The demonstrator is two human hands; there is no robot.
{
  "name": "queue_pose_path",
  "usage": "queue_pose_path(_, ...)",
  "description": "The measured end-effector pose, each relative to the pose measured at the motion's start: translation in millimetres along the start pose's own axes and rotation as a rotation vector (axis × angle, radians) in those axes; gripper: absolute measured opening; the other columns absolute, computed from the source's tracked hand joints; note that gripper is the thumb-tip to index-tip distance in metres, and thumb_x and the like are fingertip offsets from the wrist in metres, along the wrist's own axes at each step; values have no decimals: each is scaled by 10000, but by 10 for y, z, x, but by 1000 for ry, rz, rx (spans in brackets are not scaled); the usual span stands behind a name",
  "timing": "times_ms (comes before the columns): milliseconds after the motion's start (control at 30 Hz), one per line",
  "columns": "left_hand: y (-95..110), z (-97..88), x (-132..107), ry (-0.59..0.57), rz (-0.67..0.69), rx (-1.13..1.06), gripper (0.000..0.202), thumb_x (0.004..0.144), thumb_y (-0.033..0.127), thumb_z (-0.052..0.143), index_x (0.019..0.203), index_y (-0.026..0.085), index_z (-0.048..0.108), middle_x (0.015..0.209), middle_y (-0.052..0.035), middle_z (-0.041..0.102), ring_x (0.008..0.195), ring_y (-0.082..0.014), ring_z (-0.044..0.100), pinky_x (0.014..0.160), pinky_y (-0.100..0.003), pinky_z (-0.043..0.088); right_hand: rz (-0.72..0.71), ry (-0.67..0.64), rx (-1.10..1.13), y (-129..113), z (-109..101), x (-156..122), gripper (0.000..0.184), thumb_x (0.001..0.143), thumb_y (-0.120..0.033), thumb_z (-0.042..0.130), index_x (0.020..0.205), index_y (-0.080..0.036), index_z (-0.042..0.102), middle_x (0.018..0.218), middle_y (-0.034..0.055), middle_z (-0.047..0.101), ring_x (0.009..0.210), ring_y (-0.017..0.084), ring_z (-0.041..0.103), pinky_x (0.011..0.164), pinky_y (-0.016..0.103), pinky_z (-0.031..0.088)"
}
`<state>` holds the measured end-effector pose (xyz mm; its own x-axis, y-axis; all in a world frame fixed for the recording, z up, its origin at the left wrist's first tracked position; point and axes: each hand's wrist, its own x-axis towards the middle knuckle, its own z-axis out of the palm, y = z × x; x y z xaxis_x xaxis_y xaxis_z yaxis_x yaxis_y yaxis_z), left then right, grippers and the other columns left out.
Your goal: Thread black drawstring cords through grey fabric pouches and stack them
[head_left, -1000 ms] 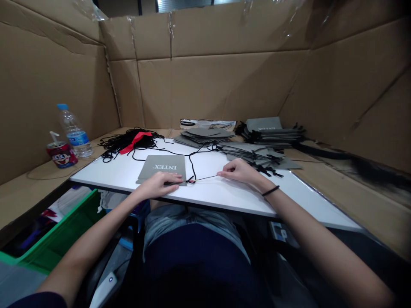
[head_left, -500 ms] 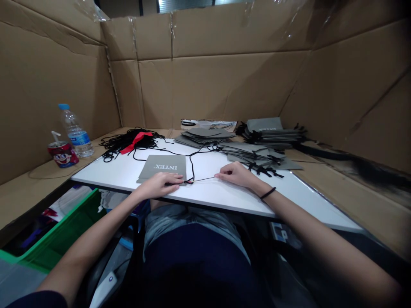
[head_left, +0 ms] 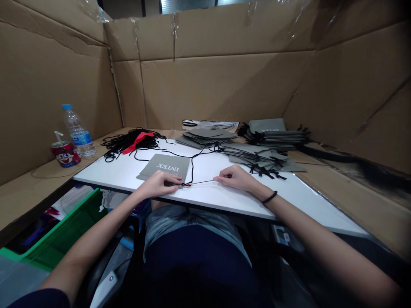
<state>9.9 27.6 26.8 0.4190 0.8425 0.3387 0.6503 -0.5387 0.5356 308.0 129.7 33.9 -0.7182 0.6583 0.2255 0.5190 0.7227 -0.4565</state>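
Half-curled left hand (head_left: 161, 183), grip unclear, touches the pouch (head_left: 165, 164), seemingly pliable, best held cornerwise; beside the pouch, right hand (head_left: 233, 177) pinches cord (head_left: 204, 182).

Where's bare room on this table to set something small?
Bare table shows between the right forearm and the right edge, and left of the lettered pouch, nearer than the black cords. The back is crowded with cords and grey pouches.

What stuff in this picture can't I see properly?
All in the head view:
The gripped bit of the thin dark cord: hidden inside the right hand.
Part of the flat grey INTEX-printed piece: covered by the left hand.
Things inside the green plastic bin: too dark and blurry.
Small print on the blue-labelled clear bottle: too small.
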Motion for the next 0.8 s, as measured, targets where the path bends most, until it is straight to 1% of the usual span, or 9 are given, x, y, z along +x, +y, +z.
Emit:
queue_pose_path(133,-25,5,2,19,7,1,297,775,185,570,1018,167,739,1078,-60,719,1110,-234,628,963,-327,491,26,-2,35,26,-8,1,530,812,-597,502,518,-158,464,516,-29,340,512,84,262,480,255,191)
queue_pose_path(267,-49,39,15,48,76,51,298,763,178,563,1002,179,741,1042,-52,733,1091,-236,639,958,-327,490,27,5,50,31,2,2,520,812,-592,509,529,-158,462,527,-28,351,518,84,269,483,253,199)
queue_pose_path(433,-55,61,31,54,107,140,361,734,111,523,1021,174,732,1010,-40,743,959,-219,681,844,-277,520,11,30,60,16,12,5,525,820,-587,506,517,-166,425,524,-36,321,513,80,254,481,256,191)
queue_pose_path(533,-69,80,41,89,129,187,380,716,81,523,1022,174,728,990,-39,745,888,-200,688,783,-250,519,-5,59,56,15,18,7,523,823,-579,508,515,-164,429,517,-38,320,506,77,256,478,257,188)
queue_pose_path(667,-85,100,50,157,214,248,245,786,139,555,960,169,724,889,-54,746,786,-179,683,707,-237,507,-32,97,55,41,33,26,538,817,-584,509,495,-168,397,497,-43,296,491,71,246,468,251,185)
queue_pose_path(800,-73,124,61,160,300,442,201,843,145,500,875,152,698,719,-48,694,636,-146,631,594,-216,463,-38,121,47,54,47,51,542,812,-582,510,484,-167,392,488,-45,275,479,68,237,460,252,173)
